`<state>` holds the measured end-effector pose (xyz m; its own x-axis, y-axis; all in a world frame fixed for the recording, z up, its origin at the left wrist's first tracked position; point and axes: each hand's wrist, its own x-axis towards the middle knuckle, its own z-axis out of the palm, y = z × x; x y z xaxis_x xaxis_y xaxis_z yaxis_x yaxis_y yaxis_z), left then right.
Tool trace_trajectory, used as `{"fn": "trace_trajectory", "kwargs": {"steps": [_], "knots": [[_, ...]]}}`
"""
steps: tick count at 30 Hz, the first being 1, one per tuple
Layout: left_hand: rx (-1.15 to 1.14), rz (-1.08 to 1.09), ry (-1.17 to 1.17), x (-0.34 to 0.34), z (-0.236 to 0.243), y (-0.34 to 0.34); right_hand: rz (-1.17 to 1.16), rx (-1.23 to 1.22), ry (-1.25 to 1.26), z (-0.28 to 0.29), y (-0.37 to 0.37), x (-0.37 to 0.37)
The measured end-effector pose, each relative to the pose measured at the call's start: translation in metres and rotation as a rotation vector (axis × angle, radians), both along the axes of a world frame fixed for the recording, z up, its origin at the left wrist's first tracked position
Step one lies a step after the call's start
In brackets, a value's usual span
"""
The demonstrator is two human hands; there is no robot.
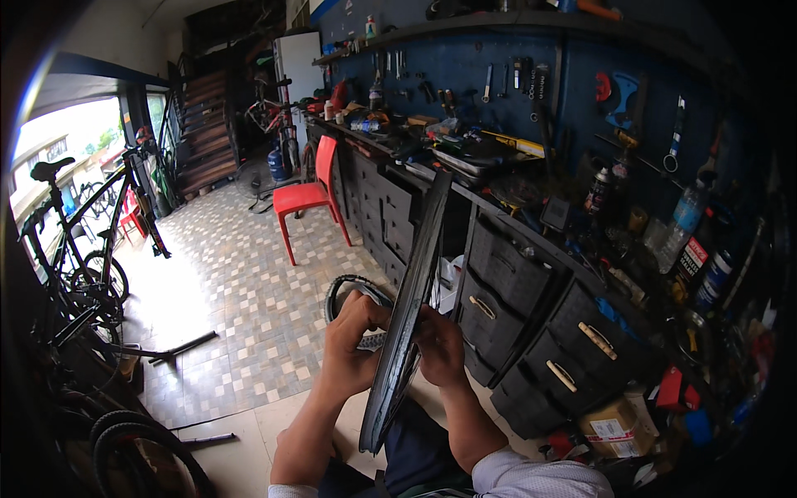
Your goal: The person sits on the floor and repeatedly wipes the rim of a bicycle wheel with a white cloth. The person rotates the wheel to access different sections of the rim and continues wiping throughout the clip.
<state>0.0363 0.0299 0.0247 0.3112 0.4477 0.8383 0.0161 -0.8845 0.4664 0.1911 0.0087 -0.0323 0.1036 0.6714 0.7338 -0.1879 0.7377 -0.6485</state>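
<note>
A bare bicycle wheel rim stands upright and nearly edge-on in front of me, reaching down to my dark trousers. My left hand grips it from the left with bent fingers. My right hand holds the wheel from the right, around the spoke side, its fingertips partly hidden. Behind my left hand, lower than the rim's top, a black knobby tyre shows near the floor.
A red chair stands by a cluttered workbench with dark drawers. Bikes stand at the left, loose tyres lower down. Cardboard boxes sit at bottom right. Wooden stairs rise at the back.
</note>
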Motion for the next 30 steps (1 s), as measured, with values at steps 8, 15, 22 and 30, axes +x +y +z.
{"fn": "trace_trajectory", "kwargs": {"steps": [8, 15, 22, 30], "knots": [[-0.056, -0.344, 0.15, -0.007, 0.004, 0.012, 0.019, -0.27, -0.07, -0.007, 0.004, 0.018], [0.137, -0.218, 0.23, -0.007, 0.011, 0.015, 0.008, -0.15, 0.073, -0.01, -0.003, 0.011], [0.187, -0.038, 0.22, -0.002, 0.013, 0.001, 0.056, 0.018, 0.093, -0.023, 0.001, 0.015], [0.154, 0.064, 0.075, 0.005, -0.006, -0.014, -0.05, -0.101, 0.074, -0.03, -0.001, -0.006]]}}
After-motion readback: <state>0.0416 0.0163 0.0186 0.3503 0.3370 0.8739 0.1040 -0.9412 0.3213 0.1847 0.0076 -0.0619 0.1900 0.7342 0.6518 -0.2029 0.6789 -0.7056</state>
